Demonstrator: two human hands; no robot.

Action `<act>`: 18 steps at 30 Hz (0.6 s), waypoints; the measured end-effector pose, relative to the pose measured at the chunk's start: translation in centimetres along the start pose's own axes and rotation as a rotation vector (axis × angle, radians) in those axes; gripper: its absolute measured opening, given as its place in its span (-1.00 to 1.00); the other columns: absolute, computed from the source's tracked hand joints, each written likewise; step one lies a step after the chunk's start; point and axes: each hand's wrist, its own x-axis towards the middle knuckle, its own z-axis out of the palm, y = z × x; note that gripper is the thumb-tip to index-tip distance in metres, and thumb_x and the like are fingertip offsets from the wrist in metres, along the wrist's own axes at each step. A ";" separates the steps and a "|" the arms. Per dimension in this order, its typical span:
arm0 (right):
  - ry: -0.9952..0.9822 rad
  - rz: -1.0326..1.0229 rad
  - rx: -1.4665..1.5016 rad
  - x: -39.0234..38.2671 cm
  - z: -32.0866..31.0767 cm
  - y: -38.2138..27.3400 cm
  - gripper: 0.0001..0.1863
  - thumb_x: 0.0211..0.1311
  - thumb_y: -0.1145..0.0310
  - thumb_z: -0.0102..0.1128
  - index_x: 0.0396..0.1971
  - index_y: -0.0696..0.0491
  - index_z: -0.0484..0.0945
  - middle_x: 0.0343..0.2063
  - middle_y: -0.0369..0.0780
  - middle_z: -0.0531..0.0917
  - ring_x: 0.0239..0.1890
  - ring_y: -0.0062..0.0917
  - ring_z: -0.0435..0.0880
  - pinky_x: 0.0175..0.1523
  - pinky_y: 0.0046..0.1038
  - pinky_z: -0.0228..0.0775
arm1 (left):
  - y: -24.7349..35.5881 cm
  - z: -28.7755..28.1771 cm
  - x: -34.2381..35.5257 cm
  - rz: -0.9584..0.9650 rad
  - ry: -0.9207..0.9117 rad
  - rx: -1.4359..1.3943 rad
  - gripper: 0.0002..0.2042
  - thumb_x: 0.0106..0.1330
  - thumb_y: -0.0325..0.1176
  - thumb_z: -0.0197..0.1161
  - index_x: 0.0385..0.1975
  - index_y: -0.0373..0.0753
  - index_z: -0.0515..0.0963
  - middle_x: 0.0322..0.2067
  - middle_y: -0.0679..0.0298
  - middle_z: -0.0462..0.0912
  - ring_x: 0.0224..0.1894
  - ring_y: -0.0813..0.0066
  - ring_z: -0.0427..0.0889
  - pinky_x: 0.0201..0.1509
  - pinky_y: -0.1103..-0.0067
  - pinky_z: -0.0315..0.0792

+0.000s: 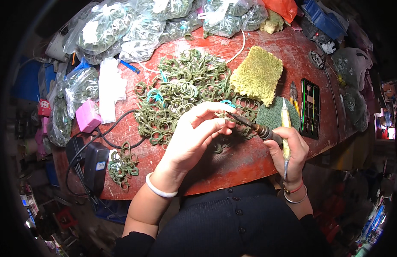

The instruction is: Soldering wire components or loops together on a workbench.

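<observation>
My left hand [188,135] is raised over the near part of the table, pinching a small green ring [222,115] between thumb and fingertips. In my right hand [295,150] is a soldering-iron-like tool [263,130] with a dark grip, its thin tip reaching to the ring. Whether the tip touches the ring I cannot tell. The same hand also holds a slim tool with a yellowish handle [285,118], standing upright between the fingers. Beyond my hands spreads a large heap of green rings [181,83].
Clear bags of green rings [108,32] line the far edge. A yellow sponge [257,73], green round pad [271,115], pliers [294,94] and phone [310,109] lie right. Left are a pink block [88,116], black power box [95,165], cables and a smaller ring pile [123,166].
</observation>
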 end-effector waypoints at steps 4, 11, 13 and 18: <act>-0.007 -0.019 -0.019 0.1 0.1 0.0 -0.70 0.01 0.39 0.50 -0.34 0.16 0.55 -0.50 -0.19 0.57 -0.50 -0.37 0.59 -0.38 -0.44 0.43 | 0.0 0.0 0.1 0.013 0.005 0.013 -0.73 0.31 -0.50 0.11 -0.01 -0.38 0.51 -0.08 0.14 0.61 -0.13 0.52 0.60 -0.02 0.61 0.49; -0.025 -0.024 -0.037 0.1 0.1 -0.1 -0.70 0.00 0.39 0.50 -0.34 0.15 0.55 -0.50 -0.19 0.57 -0.50 -0.37 0.59 -0.39 -0.43 0.43 | -0.1 -0.1 0.1 0.018 -0.002 0.013 -0.73 0.31 -0.51 0.12 -0.01 -0.38 0.51 -0.07 0.13 0.61 -0.13 0.52 0.60 -0.01 0.61 0.49; -0.028 -0.022 -0.048 0.2 0.1 -0.1 -0.70 -0.01 0.40 0.51 -0.34 0.15 0.55 -0.51 -0.20 0.57 -0.51 -0.37 0.58 -0.39 -0.43 0.43 | -0.1 -0.3 0.1 0.013 -0.040 -0.035 -0.76 0.34 -0.53 0.16 -0.02 -0.36 0.53 -0.11 0.23 0.61 -0.12 0.55 0.59 0.00 0.61 0.50; -0.023 -0.026 -0.053 0.1 0.2 -0.1 -0.69 -0.02 0.40 0.51 -0.34 0.15 0.55 -0.51 -0.20 0.56 -0.51 -0.37 0.58 -0.40 -0.43 0.42 | -0.1 -0.2 0.1 0.004 -0.039 -0.033 -0.76 0.34 -0.53 0.16 -0.02 -0.36 0.54 -0.14 0.22 0.62 -0.13 0.56 0.59 0.00 0.61 0.50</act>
